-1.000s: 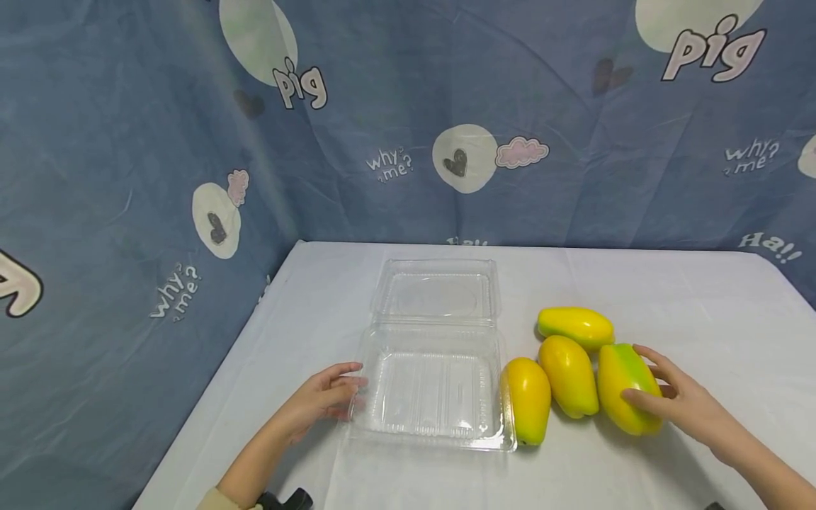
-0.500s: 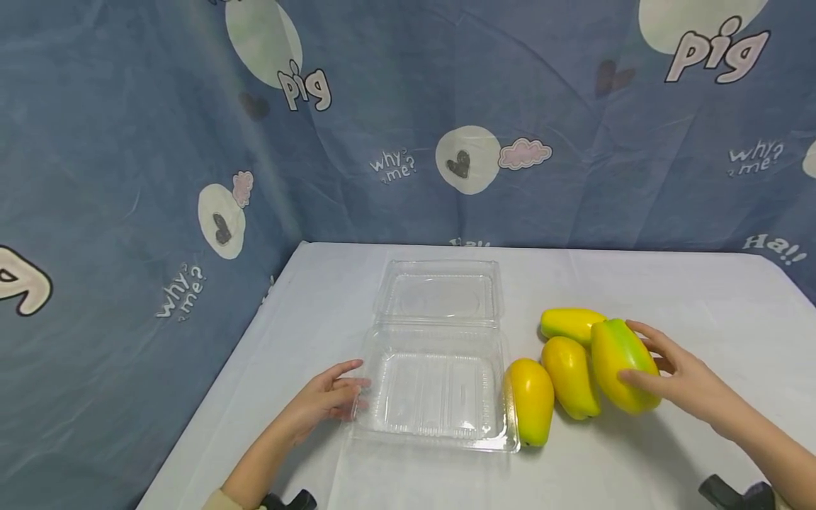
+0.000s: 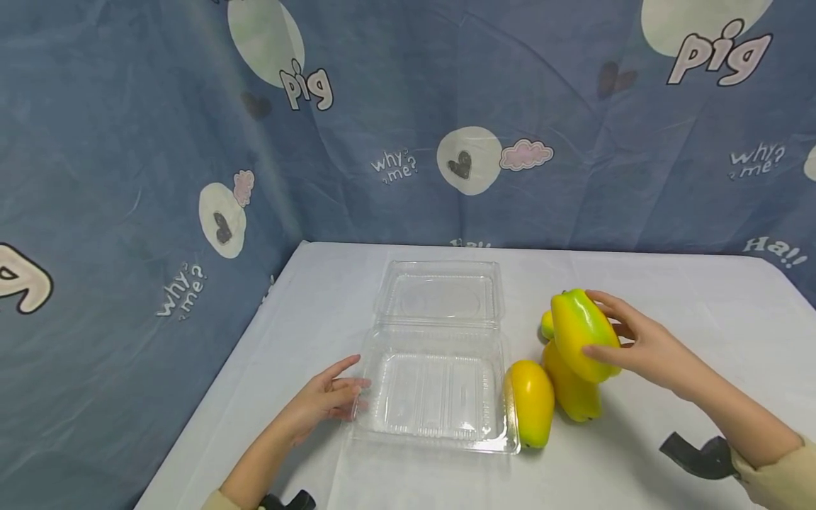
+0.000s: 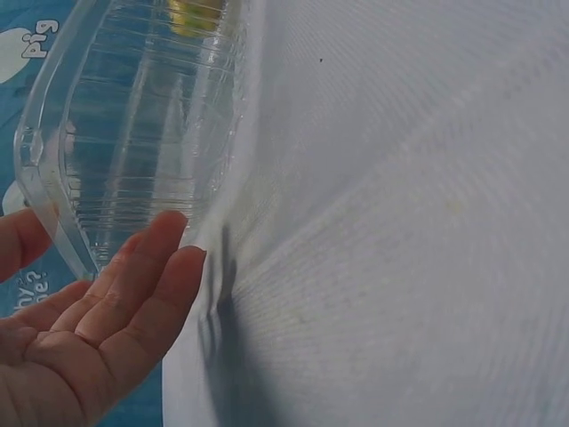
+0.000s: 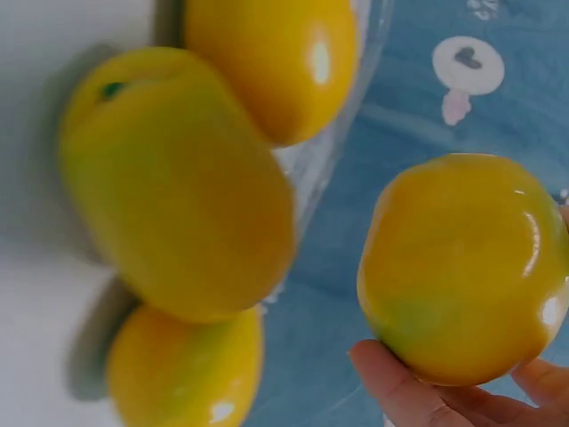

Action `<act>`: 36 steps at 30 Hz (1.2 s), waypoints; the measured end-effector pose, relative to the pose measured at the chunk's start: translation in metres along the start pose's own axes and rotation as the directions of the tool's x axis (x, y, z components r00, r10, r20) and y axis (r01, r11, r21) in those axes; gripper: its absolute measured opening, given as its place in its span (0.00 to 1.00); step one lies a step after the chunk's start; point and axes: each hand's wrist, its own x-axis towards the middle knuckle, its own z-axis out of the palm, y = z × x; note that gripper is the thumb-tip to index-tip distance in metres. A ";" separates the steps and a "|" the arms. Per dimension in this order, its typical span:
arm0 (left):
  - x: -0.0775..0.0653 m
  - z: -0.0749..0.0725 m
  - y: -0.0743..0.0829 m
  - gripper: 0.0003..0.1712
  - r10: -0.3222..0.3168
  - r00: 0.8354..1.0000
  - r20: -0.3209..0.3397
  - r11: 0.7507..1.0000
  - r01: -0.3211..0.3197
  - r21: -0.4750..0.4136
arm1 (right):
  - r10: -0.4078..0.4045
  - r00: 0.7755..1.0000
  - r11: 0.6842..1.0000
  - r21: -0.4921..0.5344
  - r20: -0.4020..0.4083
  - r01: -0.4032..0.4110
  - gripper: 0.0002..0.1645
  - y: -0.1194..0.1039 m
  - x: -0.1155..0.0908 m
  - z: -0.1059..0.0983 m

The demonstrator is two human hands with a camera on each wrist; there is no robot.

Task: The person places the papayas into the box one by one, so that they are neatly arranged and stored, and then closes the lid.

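My right hand (image 3: 644, 347) grips a yellow-green papaya (image 3: 583, 333) from its right side, thumb below and fingers above. The fruit is raised over two others; in the right wrist view the held papaya (image 5: 462, 267) stands apart from them. Beneath it lies a yellow papaya (image 3: 576, 397), and behind it a papaya (image 3: 547, 324) is mostly hidden. Another papaya (image 3: 532, 404) sits right at the container's edge. My left hand (image 3: 325, 397) has its fingers loosely extended at the left rim of the clear plastic container (image 3: 433, 443), fingertips overlapping the rim.
The container's hinged lid (image 3: 440, 290) lies folded back, away from me. Everything rests on a white-covered table (image 3: 720, 297). A blue patterned cloth (image 3: 357, 92) hangs behind and at the left. A black wrist mount (image 3: 698, 457) shows at my right forearm.
My right hand has lifted the green-streaked papaya off the table and carried it up and left over the other fruit. The left hand stays at the container's rim.
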 end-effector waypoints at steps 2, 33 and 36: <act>0.000 0.000 0.000 0.41 0.002 1.000 0.001 1.000 -0.002 0.004 | -0.019 1.000 1.000 0.006 0.002 0.019 0.48 -0.008 0.004 0.001; -0.001 -0.001 0.002 0.40 0.016 1.000 0.005 1.000 -0.016 0.007 | -0.203 0.977 0.969 0.154 0.061 0.192 0.49 -0.079 0.056 0.028; 0.000 -0.001 0.002 0.40 0.018 1.000 0.003 1.000 -0.018 0.009 | -0.218 0.973 0.965 0.164 0.075 0.204 0.50 -0.084 0.062 0.032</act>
